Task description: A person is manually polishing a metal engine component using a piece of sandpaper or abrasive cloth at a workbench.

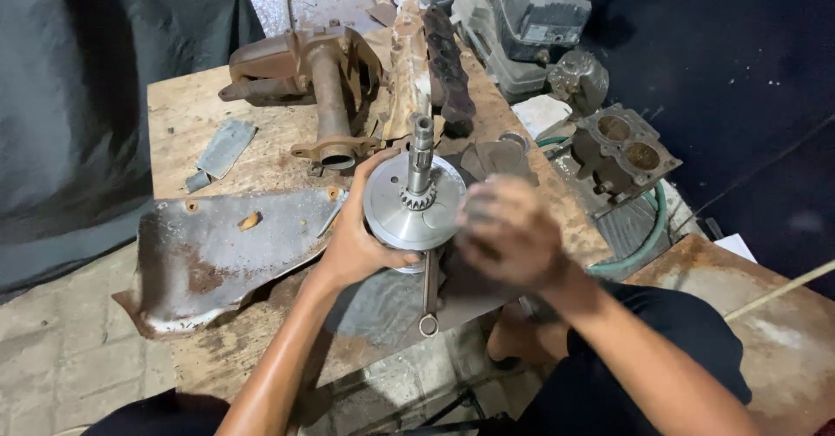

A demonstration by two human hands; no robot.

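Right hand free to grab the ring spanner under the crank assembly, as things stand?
Probably yes. The right hand hovers blurred beside the crank assembly, holding nothing visible. The spanner lies just below it, ring end exposed on the metal sheet. Its upper end is hidden under the assembly, which the left hand grips.

1. Light falls from above onto the wooden tabletop (187,110); the surroundings beyond its edges sink into darkness.
2. The right hand (509,232) is smeared by motion blur.
3. The steel disc (413,203) shows a soft sheen, without harsh glare.
4. The rest of the frame is sharp.
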